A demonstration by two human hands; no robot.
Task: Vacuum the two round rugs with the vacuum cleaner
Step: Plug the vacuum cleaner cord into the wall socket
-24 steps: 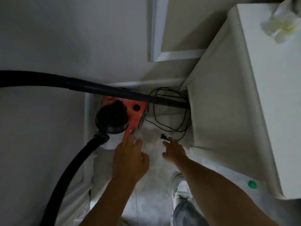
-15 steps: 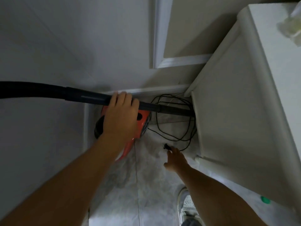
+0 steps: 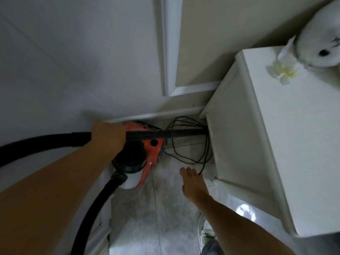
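Hands splitting work: left hand [image 3: 108,138] gripping tube [image 3: 147,134], lying crosswise over orange vacuum cleaner [image 3: 158,153] cornered on floor [image 3: 165,208]; right hand [image 3: 194,184], nearer cord [image 3: 207,153], touching it, grip unclear.

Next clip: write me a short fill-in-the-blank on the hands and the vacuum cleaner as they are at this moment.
1. The left hand grips the vacuum cleaner's ___ wand.
2. The vacuum cleaner body, tucked into the corner, is ___ in colour.
3. The right hand reaches toward the thin black cord, which lies looped on the ___.

Missing words: black; orange; floor.
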